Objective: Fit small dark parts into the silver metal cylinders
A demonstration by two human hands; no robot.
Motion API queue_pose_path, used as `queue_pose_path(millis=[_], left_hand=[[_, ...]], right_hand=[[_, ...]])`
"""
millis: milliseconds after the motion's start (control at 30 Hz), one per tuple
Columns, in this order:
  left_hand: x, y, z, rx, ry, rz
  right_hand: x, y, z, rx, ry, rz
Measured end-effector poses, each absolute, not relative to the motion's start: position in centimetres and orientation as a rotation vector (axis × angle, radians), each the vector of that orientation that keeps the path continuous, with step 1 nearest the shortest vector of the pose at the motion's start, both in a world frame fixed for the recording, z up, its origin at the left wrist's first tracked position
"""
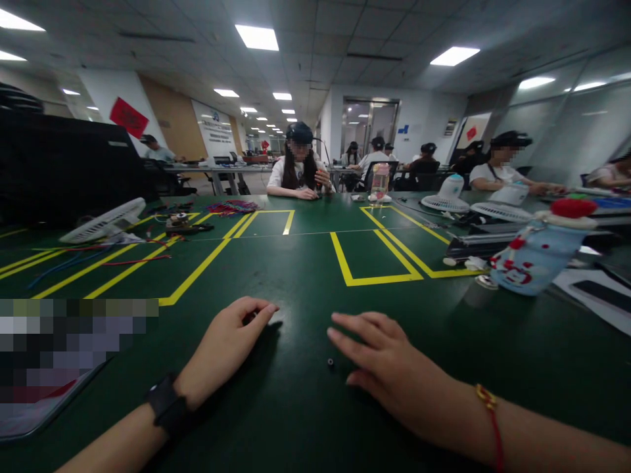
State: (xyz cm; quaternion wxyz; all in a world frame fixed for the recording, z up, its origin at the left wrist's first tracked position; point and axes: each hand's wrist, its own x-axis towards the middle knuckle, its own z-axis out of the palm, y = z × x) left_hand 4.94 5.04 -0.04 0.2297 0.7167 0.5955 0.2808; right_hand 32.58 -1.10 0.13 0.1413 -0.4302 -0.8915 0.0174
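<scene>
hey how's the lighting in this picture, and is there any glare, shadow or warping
Head view: ceiling panels glow white; a soft sheen lies on the green tabletop between the left hand and right hand; a dark shadow sits beside the left hand. Head view, right side: the blue bottle leans, probably from lens distortion. Head view, lower left: mosaic blocks hide detail.

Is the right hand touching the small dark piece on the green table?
Apart. The head view shows a strip of green tabletop between the small dark piece and the right hand.
</scene>
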Motion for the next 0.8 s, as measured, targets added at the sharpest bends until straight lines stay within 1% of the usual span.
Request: queue_pose_path(millis=[100, 167, 200, 267, 333, 367, 433, 500, 600, 800], left_hand=[[4.9, 4.9, 0.0, 1.980, 1.625, 0.749], [4.9, 4.8, 0.1, 1.973, 1.624, 0.739], [4.9, 4.8, 0.2, 1.969, 1.622, 0.737], [4.9, 4.7, 0.3, 1.964, 1.617, 0.736], [4.8, 4.8, 0.2, 1.969, 1.607, 0.740], [4.8, 4.8, 0.2, 1.972, 1.604, 0.744], [4.8, 5.0, 0.1, 1.974, 1.599, 0.751], [4.8, 5.0, 0.0, 1.971, 1.602, 0.755], [4.9, 4.9, 0.1, 1.969, 1.618, 0.747], [5.0, 4.7, 0.4, 1.976, 1.622, 0.723]], right_hand=[[30.8, -1.4, -0.4, -1.189, -2.592, 0.219], [32.2, -0.8, 0.2, -1.287, -2.530, 0.191], [33.6, -0.4, 0.9, -1.360, -2.484, 0.117], [37.3, 0.5, 2.7, -1.569, -2.341, -0.140], [41.7, 1.5, 4.5, -1.850, -2.136, -0.417], [43.9, 2.0, 5.3, -2.024, -2.024, -0.487], [47.8, 2.7, 6.1, -2.347, -1.853, -0.406], [50.5, 3.1, 6.3, -2.496, -1.792, -0.270], [52.1, 3.3, 5.9, -2.501, -1.816, -0.215], [52.3, 3.5, 6.0, -2.494, -1.821, -0.239]])
